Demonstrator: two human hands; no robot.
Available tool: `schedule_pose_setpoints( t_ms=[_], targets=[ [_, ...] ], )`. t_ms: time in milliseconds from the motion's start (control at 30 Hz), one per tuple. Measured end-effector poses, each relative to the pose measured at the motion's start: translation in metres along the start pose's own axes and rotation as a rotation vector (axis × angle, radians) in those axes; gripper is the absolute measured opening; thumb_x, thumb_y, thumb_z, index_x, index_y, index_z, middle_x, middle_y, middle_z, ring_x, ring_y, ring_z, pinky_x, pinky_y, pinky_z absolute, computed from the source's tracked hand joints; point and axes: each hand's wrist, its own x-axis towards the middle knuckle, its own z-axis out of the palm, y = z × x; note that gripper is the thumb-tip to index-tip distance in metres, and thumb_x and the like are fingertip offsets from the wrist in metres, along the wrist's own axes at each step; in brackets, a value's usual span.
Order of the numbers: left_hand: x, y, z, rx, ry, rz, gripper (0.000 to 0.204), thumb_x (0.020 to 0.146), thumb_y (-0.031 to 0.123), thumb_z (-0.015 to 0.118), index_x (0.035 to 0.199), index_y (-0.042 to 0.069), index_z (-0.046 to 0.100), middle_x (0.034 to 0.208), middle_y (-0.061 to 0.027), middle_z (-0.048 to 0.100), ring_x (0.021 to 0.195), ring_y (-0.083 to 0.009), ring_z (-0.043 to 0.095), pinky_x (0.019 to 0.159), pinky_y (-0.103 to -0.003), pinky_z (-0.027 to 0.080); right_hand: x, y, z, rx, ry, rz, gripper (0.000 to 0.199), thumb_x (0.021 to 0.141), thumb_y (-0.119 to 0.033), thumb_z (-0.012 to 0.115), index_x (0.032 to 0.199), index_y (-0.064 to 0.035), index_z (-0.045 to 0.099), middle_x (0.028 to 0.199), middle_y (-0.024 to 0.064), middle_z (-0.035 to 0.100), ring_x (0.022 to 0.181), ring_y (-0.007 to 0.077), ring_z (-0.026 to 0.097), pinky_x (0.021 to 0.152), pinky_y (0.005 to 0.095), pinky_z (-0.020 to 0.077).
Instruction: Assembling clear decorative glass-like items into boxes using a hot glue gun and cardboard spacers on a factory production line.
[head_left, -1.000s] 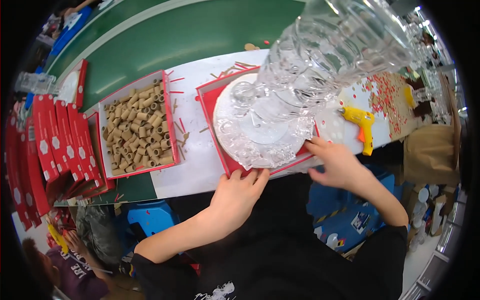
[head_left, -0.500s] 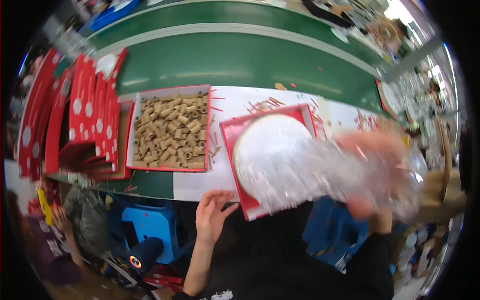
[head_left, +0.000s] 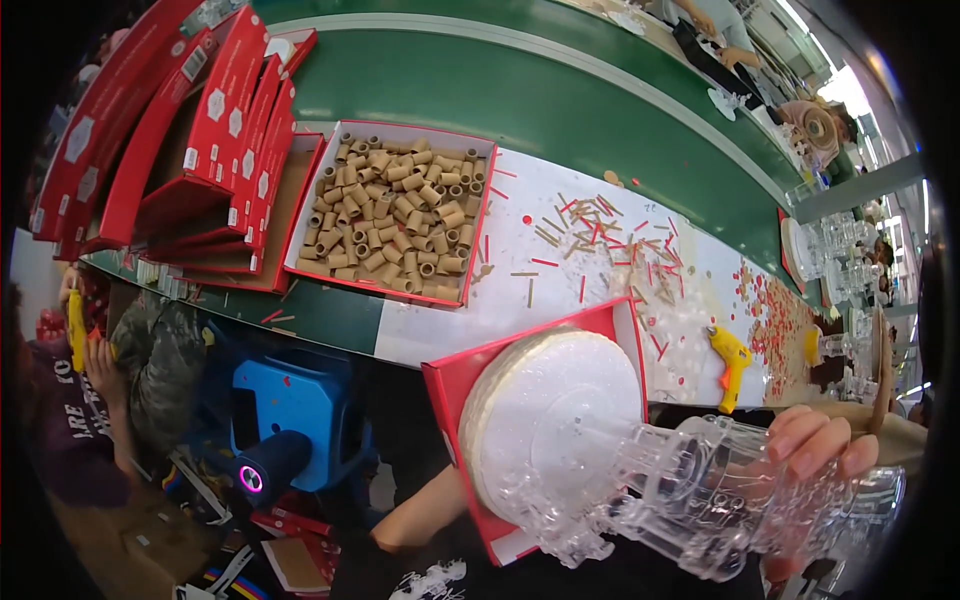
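Right hand grasping clear moulded plastic castle piece, tilted over round white disc in shallow red tray. Left hand hidden under tray; state untellable.

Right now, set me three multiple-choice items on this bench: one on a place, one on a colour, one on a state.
1. Where does the yellow glue gun lie?
A. in the tray of tubes
B. on the white table sheet, right of the red box with the white disc
C. on the blue stool

2. What colour is the rim of the tray of cardboard tubes?
A. red
B. black
C. yellow

3. How is the clear plastic moulded piece at this moment?
A. lying flat on the green belt
B. packed in a carton
C. held up in front of the bench, fingers of the right hand on it

Answers: 1 B, the gun rests on the sheet beside the red box; 2 A, its edges are red; 3 C, fingertips curl over its top.
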Motion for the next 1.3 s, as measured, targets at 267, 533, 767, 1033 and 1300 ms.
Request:
schedule_pose_setpoints(
  t_ms=[267,533,767,1033,1300],
  targets=[
    [-0.034,0.027,0.003,-0.056,-0.007,-0.142,0.078,0.092,0.066,0.036,0.144,0.009,0.034,0.143,-0.014,0.042,0.129,-0.0285,0.044,0.108,-0.044,0.034,0.006,0.043,-0.009,0.055,0.582,0.303,0.077,0.075,-0.047,0.071,0.127,-0.0037,0.033,0.1,0.0107,0.053,0.092,0.0242,0.053,0.084,0.0366,0.044],
    [-0.041,0.103,-0.026,0.671,-0.083,0.245,0.06,0.099,0.046,0.043,0.132,-0.004,0.045,0.13,-0.0169,0.055,0.118,-0.0256,0.055,0.098,-0.038,0.044,0.054,0.087,-0.017,-0.417,0.524,0.149,0.047,0.081,-0.026,0.066,0.115,0.0037,0.052,0.101,0.0146,0.064,0.092,0.0233,0.063,0.085,0.0347,0.0494],
    [0.072,0.173,-0.003,1.973,0.311,1.032,0.032,0.088,0.007,0.059,0.12,0.0,0.056,0.106,-0.0154,0.061,0.083,-0.0256,0.064,0.074,-0.034,0.05,0.091,0.117,-0.018,-0.416,0.327,0.178,0.043,0.087,-0.016,0.061,0.124,0.0036,0.05,0.115,0.012,0.061,0.109,0.0195,0.057,0.095,0.0325,0.0442],
    [0.095,0.19,-0.008,1.998,0.339,1.012,0.018,0.086,0.002,0.058,0.104,0.001,0.061,0.096,-0.0123,0.061,0.075,-0.0234,0.062,0.069,-0.033,0.049,-0.093,0.121,-0.086,-1.215,0.475,0.918,0.024,0.082,-0.023,0.068,0.087,0.0,0.064,0.082,0.0122,0.066,0.075,0.0214,0.065,0.069,0.0332,0.0508],
    [0.03,0.127,0.024,1.315,0.222,0.846,0.019,0.088,-0.004,0.056,0.106,-0.003,0.06,0.103,-0.0094,0.063,0.094,-0.0148,0.059,0.081,-0.026,0.048,-0.229,0.118,-0.096,-1.337,0.546,1.407,0.051,0.079,-0.043,0.069,0.102,0.0025,0.065,0.091,0.0187,0.068,0.086,0.0292,0.067,0.073,0.0369,0.0521]
  ],
)
